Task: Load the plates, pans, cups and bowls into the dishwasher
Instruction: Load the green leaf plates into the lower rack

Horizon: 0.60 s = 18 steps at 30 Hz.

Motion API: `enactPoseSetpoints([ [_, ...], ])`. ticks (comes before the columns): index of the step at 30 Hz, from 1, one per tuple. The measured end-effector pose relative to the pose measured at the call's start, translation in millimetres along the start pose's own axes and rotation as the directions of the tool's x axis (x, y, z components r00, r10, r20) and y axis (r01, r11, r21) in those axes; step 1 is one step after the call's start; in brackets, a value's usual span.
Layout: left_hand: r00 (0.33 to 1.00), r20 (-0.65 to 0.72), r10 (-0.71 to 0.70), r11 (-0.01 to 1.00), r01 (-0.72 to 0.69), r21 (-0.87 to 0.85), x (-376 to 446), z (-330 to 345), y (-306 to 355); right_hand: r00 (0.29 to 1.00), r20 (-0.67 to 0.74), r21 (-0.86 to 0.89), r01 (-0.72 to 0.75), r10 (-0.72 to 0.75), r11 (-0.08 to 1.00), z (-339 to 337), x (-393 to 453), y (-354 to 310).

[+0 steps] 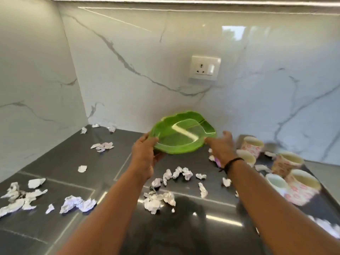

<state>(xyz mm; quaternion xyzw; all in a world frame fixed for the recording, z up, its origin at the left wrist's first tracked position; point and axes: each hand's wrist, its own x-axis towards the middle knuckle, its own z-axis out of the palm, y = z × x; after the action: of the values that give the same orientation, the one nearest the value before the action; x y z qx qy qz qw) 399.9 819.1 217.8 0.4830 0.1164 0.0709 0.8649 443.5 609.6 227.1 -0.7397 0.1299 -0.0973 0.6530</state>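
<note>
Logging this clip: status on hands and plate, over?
Left hand grips green plate rim; right hand open at opposite edge. Plate lifted over counter. Paper scraps below, cups right.

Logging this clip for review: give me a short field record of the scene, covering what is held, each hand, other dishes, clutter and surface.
held item: green plate, lifted above the counter, tilted
left hand: grips the plate's left rim
right hand: fingers relaxed at the plate's right rim
other dishes: patterned cups at right, blurred
clutter: crumpled paper scraps scattered about
surface: dark counter
dishwasher: not in view
</note>
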Motion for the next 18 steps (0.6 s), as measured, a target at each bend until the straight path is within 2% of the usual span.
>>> enactPoseSetpoints([
  [2,1.0,0.026,-0.009,1.0,0.01,-0.021,-12,5,5,0.967,-0.146,-0.317,0.152,-0.206,0.936,-42,-24,-6],
  [4,0.999,0.044,-0.018,0.999,0.019,-0.035,-24,18,3,0.927,-0.145,-0.471,0.242,-0.346,0.848,-83,-47,-11],
  [6,0.996,0.09,-0.007,1.0,0.006,0.004,-39,35,-5,0.922,-0.089,-0.538,0.274,-0.377,0.797,-112,-67,-18],
  [9,0.951,0.304,-0.058,0.994,0.028,0.104,-79,77,-33,0.963,0.057,-0.441,0.262,-0.264,0.858,-161,-103,-24],
  [12,0.855,0.502,-0.128,0.971,0.006,0.237,-131,132,-73,0.977,0.201,-0.333,0.14,-0.074,0.933,-217,-140,-16],
  [15,0.756,0.628,-0.186,0.947,-0.032,0.32,-182,189,-115,0.994,0.102,-0.424,0.088,-0.048,0.901,-287,-168,5],
  [18,0.687,0.696,-0.208,0.914,-0.117,0.388,-237,253,-165,1.0,0.005,-0.47,0.005,-0.002,0.883,-383,-199,32],
])
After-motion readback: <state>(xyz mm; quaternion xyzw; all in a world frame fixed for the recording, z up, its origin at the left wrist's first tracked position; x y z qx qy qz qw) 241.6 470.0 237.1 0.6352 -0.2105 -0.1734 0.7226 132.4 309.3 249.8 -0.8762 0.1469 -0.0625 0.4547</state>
